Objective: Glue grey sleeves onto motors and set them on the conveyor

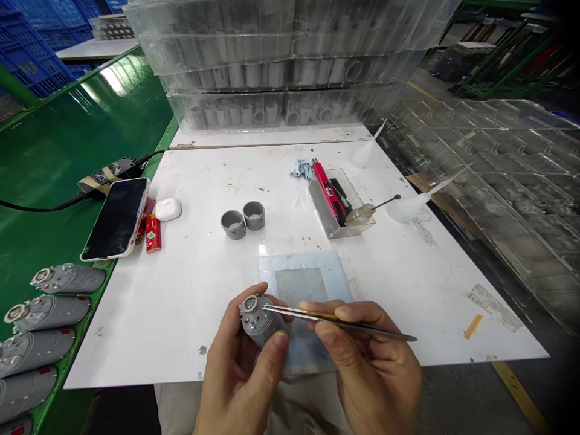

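Observation:
My left hand (240, 368) holds a grey cylindrical motor (259, 320) with a toothed metal end facing up and small red marks on its body. My right hand (374, 374) pinches a pair of long steel tweezers (339, 320), and their tips reach the top of the motor. Both hands are above a pale blue sheet (303, 284) with a grey square on it, lying on a white work table (136, 326). Two short grey rings (243, 220) stand beyond the sheet, out of reach of my fingers.
A transparent box (341, 202) holds a red pen-like tool. A phone (115, 219), red lighter (153, 233) and white pod (168, 209) lie left. Several grey motors (54, 308) lie on a green bench (81, 139). Stacked transparent trays (281, 72) stand behind the table.

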{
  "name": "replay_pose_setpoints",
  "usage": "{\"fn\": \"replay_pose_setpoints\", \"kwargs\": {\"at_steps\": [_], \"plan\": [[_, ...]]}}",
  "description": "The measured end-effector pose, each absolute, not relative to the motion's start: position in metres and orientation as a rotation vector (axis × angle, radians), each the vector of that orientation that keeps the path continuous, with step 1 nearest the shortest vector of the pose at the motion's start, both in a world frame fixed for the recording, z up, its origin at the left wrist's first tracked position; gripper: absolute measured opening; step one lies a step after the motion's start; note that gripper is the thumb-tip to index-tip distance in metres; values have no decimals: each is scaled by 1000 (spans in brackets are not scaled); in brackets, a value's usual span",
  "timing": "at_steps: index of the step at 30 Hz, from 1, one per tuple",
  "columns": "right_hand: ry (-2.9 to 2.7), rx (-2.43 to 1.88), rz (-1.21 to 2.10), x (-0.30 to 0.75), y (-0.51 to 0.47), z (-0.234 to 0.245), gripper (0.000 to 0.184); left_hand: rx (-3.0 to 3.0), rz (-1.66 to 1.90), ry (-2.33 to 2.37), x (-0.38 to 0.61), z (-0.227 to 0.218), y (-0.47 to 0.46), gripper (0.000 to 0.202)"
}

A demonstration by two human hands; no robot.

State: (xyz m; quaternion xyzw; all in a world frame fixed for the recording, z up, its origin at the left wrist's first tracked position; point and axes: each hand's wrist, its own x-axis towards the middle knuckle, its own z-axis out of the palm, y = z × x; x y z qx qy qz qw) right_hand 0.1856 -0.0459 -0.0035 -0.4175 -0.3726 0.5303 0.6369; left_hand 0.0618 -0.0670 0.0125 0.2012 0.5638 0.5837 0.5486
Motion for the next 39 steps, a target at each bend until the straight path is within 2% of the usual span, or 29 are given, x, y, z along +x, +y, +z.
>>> {"fn": "replay_pose_setpoints", "kwargs": {"at_steps": [5, 13, 23, 39], "plan": [[-689, -1034, 1217, 180, -49, 2, 17, 534, 1368, 1363, 61, 11, -68, 43], [-856, -966, 1216, 195, -43, -8, 15, 519, 1362, 1360, 59, 10, -69, 44], [-841, -963, 1236, 199, -45, -9, 12, 517, 1567, 1547, 64, 10, -59, 42], [-879, -993, 1244, 201, -50, -8, 14, 514, 1534, 1557, 65, 16, -58, 37]]}}
